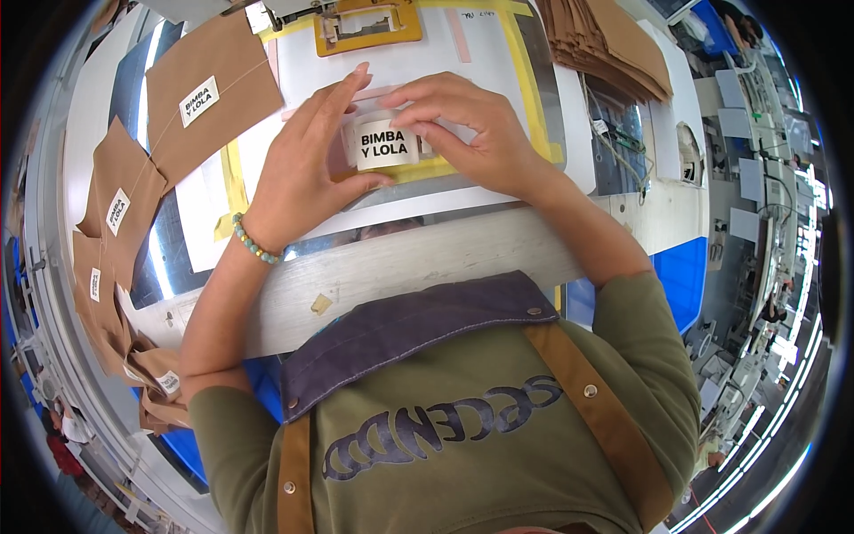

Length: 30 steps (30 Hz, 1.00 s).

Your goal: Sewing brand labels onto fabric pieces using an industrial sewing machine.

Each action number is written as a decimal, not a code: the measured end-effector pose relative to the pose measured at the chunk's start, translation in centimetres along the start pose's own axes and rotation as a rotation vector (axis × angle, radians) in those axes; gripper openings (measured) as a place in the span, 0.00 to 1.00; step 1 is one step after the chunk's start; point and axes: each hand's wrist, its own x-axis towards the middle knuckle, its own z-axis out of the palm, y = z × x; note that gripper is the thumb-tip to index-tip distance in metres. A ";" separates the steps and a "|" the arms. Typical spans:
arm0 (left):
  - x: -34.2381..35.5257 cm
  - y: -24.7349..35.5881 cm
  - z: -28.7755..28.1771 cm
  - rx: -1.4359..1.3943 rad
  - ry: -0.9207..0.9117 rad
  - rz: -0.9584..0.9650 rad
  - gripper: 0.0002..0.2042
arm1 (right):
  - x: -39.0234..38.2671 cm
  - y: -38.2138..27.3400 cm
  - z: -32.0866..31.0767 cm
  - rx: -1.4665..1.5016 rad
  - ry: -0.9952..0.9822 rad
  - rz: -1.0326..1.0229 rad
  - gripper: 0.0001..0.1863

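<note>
A white fabric-like label (385,147) with black print lies between my two hands over the white work sheet (436,49). My left hand (310,147) is at its left side, fingers stretched upward and thumb apart near the label's lower edge. My right hand (476,129) has its fingers and thumb bent together at the label's upper right edge, closed on it. Around the label, pale see-through edges show, and what they belong to I cannot make out. A yellow frame (369,40) with a cut-out sits just beyond my hands, under part of a machine (294,9).
Joined brown fabric pieces (213,76) with white labels trail down the left side. A stack of brown pieces (609,44) lies at the far right. Yellow tape (534,89) borders the sheet. Blue bins (680,280) stand below the table edge, and cords (623,142) lie on the right.
</note>
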 end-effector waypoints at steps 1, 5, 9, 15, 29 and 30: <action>0.0 -0.1 -0.3 0.084 0.026 0.007 0.55 | 0.2 -0.2 -0.3 0.000 -0.004 -0.007 0.09; -0.7 -0.3 -0.8 0.119 0.009 -0.037 0.48 | -0.1 -1.3 -0.9 -0.227 -0.048 -0.088 0.26; -0.5 0.3 -1.1 0.136 -0.004 0.025 0.42 | -0.9 0.1 -0.3 -0.294 -0.161 0.028 0.32; 0.1 -2.2 -4.9 0.397 0.128 -0.057 0.24 | -0.1 -2.4 -2.3 -0.312 -0.254 0.004 0.39; -2.8 -11.6 -11.7 0.765 -0.142 -0.216 0.38 | -4.7 -8.2 -4.1 0.872 -0.792 -0.304 0.28; -2.9 -11.7 -12.0 0.752 -0.148 -0.207 0.38 | -5.2 -8.2 -3.4 0.932 -0.804 -0.302 0.29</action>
